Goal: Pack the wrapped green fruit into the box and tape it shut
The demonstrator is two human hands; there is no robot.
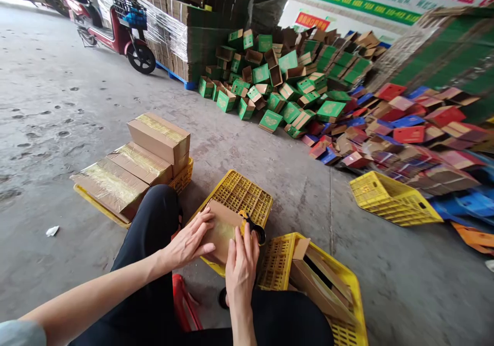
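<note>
A small brown cardboard box with clear yellowish tape on top lies on an upturned yellow plastic crate before my knees. My left hand rests on the box's left side, fingers stretched out and thumb apart. On its near right part lies my right hand, fingers extended along the surface. Just beyond those right fingertips is a yellow and black tape dispenser, touching or very close to them; its handle is partly hidden. I cannot see either hand wrapped round anything.
Taped boxes sit on a yellow crate at left. Another yellow crate at right holds an open carton. Beyond are an empty yellow crate, piled green cartons, red-blue cartons and a red scooter.
</note>
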